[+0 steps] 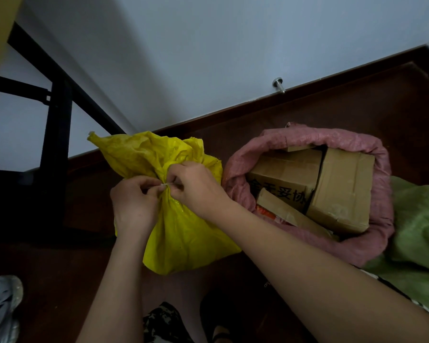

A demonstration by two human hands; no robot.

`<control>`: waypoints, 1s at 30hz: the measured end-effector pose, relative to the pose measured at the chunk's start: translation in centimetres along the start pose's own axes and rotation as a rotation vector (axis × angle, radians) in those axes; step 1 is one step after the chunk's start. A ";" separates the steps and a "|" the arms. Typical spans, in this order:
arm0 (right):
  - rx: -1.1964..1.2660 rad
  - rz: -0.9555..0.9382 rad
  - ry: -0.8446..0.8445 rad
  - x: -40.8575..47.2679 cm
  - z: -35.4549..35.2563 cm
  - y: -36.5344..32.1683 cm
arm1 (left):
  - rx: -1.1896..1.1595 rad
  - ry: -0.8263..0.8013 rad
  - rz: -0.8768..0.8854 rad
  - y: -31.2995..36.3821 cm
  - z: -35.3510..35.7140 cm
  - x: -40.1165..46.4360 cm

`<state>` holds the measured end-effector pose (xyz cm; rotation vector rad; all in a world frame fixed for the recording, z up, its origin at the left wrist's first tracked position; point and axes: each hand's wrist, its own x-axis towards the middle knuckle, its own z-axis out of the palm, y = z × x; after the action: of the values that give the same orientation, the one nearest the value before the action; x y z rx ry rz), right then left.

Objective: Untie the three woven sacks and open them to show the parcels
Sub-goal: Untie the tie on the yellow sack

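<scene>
Three sacks sit on the dark floor by the wall: a green sack at the right edge, a pink sack already rolled open on cardboard parcels, and a yellow sack in front of the person. Its woven cloth looks thin, soft and crinkly, probably slippery, so the gathered neck seems the best hold. The left hand and right hand both pinch the pale tie there, fingers curled.
</scene>
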<state>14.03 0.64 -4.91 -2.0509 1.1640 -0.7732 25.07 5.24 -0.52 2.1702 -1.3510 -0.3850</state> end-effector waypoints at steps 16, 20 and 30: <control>0.117 0.041 0.044 -0.1 0.0 0.4 | -0.012 -0.018 -0.005 0.2 0.0 0.1; 0.024 0.008 -0.005 -0.1 -0.4 0.3 | -0.005 -0.021 -0.014 0.2 -0.1 0.1; 0.036 0.058 0.049 -0.2 0.1 0.2 | -0.035 -0.022 -0.027 0.3 0.1 0.1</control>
<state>13.93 0.72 -5.15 -1.9698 1.2222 -0.8149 24.85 4.99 -0.42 2.1635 -1.3182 -0.4404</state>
